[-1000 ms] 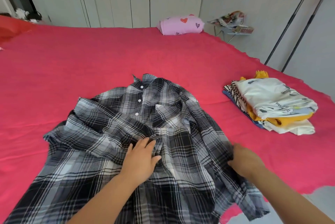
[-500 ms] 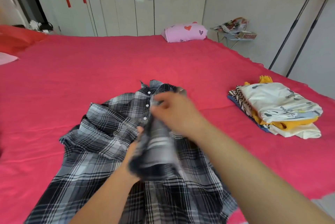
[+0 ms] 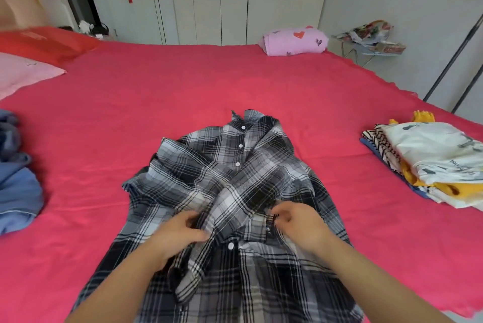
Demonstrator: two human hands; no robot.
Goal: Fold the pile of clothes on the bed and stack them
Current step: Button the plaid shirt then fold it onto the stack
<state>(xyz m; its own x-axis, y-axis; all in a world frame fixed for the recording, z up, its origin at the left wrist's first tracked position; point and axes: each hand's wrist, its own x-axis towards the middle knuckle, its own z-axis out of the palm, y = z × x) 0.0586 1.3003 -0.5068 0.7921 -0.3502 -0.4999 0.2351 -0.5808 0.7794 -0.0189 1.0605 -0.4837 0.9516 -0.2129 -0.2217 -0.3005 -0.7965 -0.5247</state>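
A black, grey and white plaid shirt (image 3: 230, 173) lies buttons-up on the red bed (image 3: 183, 92), collar pointing away from me. Both sleeves are folded in and cross over its front. My left hand (image 3: 180, 231) pinches the plaid fabric of one crossed sleeve at the shirt's middle. My right hand (image 3: 298, 223) pinches the cuff end of the other sleeve just right of it. A stack of folded clothes (image 3: 433, 163), white printed piece on top, sits at the bed's right side.
Blue unfolded garments (image 3: 15, 181) lie at the left edge. Pink and red pillows (image 3: 23, 74) sit at the far left, a pink heart-print cushion (image 3: 295, 40) at the far edge. The bed's right edge drops off near the stack.
My right hand carried the right sleeve up and across the shirt, then laid it down over the front. Both hands now meet at the shirt's middle. The view has tilted up and widened.
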